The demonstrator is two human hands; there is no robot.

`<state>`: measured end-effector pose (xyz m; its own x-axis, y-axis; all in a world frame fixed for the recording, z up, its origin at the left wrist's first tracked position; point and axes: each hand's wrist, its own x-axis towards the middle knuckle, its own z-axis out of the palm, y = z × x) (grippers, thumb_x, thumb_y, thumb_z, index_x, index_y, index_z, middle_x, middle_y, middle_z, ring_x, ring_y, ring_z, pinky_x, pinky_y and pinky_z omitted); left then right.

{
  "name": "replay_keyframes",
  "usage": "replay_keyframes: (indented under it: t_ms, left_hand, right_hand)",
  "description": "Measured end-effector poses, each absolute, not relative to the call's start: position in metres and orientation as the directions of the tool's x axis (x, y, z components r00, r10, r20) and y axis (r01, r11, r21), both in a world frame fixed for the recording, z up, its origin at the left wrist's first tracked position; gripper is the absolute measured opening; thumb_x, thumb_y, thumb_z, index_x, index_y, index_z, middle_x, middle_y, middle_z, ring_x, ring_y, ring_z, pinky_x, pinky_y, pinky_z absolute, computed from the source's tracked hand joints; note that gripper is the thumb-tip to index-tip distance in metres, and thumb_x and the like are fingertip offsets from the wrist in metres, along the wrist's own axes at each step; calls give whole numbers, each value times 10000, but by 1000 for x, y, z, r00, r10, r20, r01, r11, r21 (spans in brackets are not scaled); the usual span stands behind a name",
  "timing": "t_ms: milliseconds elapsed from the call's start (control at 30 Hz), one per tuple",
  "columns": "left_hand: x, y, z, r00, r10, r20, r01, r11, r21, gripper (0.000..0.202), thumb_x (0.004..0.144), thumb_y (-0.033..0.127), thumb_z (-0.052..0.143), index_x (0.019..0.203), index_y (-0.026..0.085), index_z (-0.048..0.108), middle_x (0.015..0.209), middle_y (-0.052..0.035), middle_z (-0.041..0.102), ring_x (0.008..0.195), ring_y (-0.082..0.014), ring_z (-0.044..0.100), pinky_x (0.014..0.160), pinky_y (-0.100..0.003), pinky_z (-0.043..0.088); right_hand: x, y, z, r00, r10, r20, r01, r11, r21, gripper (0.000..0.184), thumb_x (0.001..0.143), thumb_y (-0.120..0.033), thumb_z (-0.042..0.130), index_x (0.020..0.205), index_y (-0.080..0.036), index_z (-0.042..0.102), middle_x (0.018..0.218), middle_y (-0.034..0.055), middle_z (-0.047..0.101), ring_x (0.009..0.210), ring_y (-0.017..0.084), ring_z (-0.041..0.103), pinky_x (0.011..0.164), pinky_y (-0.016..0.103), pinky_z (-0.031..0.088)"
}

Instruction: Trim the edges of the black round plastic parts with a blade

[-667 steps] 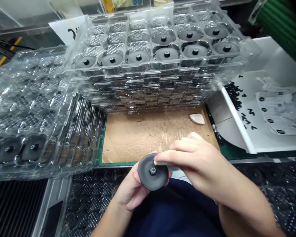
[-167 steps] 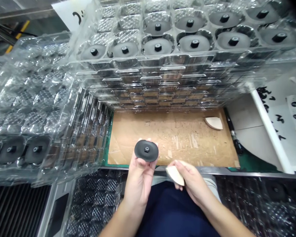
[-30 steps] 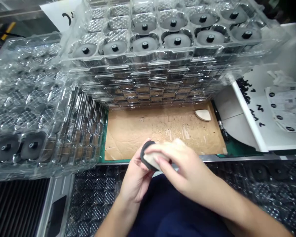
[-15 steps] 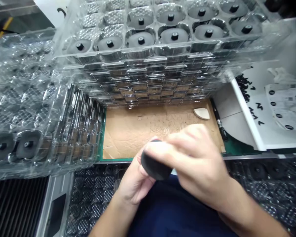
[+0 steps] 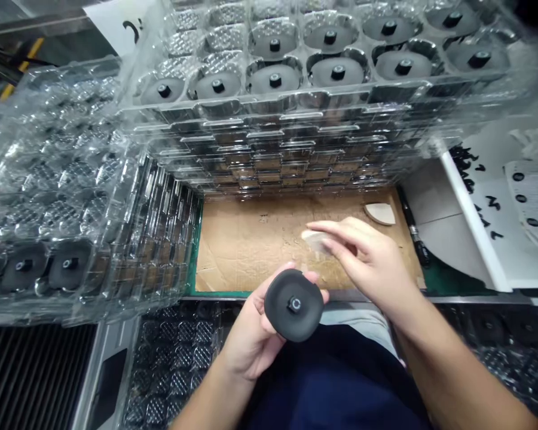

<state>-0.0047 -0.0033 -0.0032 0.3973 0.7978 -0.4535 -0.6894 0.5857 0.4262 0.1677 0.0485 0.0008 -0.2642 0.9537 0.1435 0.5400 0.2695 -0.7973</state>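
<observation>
My left hand (image 5: 250,341) holds a black rounded-square part (image 5: 307,318) with a short post at its centre, its post side facing up. The fingers wrap under it and around its edge. Just above and to the right, my right hand (image 5: 376,263) pinches a small white pad (image 5: 316,239) between thumb and fingers, apart from the black part. Blur hides what the pad is made of. Below both hands lies a cardboard sheet (image 5: 246,248), with a pale quarter-round piece (image 5: 380,213) at its far right.
Stacked clear plastic trays (image 5: 287,128) rise beyond the cardboard, black parts in the top one. Another tray stack (image 5: 134,239) stands at the left. At the right, a white bin (image 5: 473,209) holds small black pieces and a label sheet (image 5: 531,203). A black pen (image 5: 415,230) lies beside it.
My right hand has moved away from the black part, up and right, showing the white pad in its fingers. The black part now faces up in my left hand. The view has shifted slightly.
</observation>
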Motion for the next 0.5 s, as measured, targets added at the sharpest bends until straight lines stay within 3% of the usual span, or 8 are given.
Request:
replay_keyframes:
  t_ms: [67, 200, 333, 433, 467, 500]
  left_hand:
    - [-8, -4, -7, 433, 797, -422, -717, 588, 374, 451, 641, 155, 779, 1056, 297, 671, 1072, 9, 725, 950, -208, 688, 780, -242, 545]
    - [-12, -3, -14, 393, 783, -482, -732, 584, 352, 406, 648, 218, 784, 1039, 268, 684, 1040, -3, 730, 937, -201, 691, 776, -221, 543]
    - [-12, 0, -10, 431, 785, -445, -733, 592, 335, 438, 619, 318, 799, 1037, 255, 684, 1040, -13, 721, 945, -214, 685, 779, -230, 537]
    - [-8, 1, -7, 428, 788, -442, -716, 594, 367, 494, 586, 373, 810, 1043, 237, 677, 1054, -27, 707, 944, -217, 677, 803, -245, 525]
    - [-7, 0, -6, 404, 782, -475, -691, 601, 401, 515, 578, 367, 817, 1053, 231, 671, 1057, -33, 704, 956, -224, 668, 828, -261, 518]
    - [-6, 0, -7, 374, 772, -513, -655, 612, 443, 523, 582, 356, 817, 1065, 224, 665, 1060, -42, 701, 979, -236, 656, 858, -286, 510]
  right_hand:
    - [177, 39, -34, -159, 987, -9, 640, 96, -762, 281, 908, -264, 473, 1137, -213, 629, 938, 62, 684, 793, 186, 617, 691, 311, 476]
    - [179, 8, -90, -200, 977, -75, 633, 71, -771, 277, 869, -240, 472, 1070, -220, 662, 961, 57, 720, 847, 214, 658, 728, 339, 510]
    - [173, 8, -73, -115, 992, -60, 620, 24, -784, 256, 867, -250, 499, 1075, -197, 639, 918, 54, 716, 706, 183, 648, 597, 293, 506]
    - [164, 24, -17, 9, 995, 102, 596, 77, -799, 266, 909, -265, 493, 1161, -242, 577, 1026, 39, 673, 715, 149, 606, 607, 272, 468]
    - [159, 29, 1, -9, 963, 268, 568, 226, -792, 244, 915, -249, 498, 1140, -259, 593, 1021, 28, 672, 747, 146, 600, 639, 274, 452]
    - [155, 33, 17, -135, 907, 398, 521, 407, -750, 221, 929, -238, 482, 1101, -271, 616, 974, 13, 680, 744, 139, 591, 660, 278, 433]
